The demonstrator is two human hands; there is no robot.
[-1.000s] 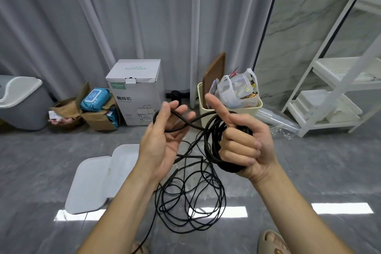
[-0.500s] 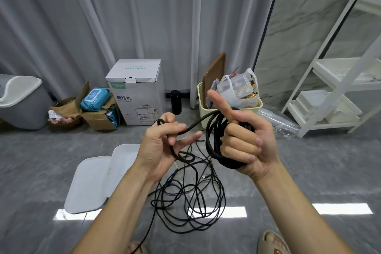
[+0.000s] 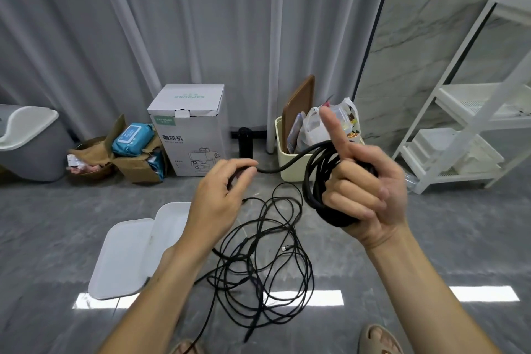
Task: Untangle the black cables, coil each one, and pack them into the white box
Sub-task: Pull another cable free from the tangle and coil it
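While hands (image 3: 365,190) grip, cable (image 3: 283,167) stretches sideways.

Walls: we see grey curtains (image 3: 201,23) beside a marble panel (image 3: 431,37).
Floor: we stand on grey stone (image 3: 445,238) with bright light strips.
Furniture: we note a white shelf rack (image 3: 474,112) at right.

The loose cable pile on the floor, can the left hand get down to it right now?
Probably not yet: the left hand is gripping the cable end, which runs to the coil held by the right hand. The loose cable pile itself lies uncovered.
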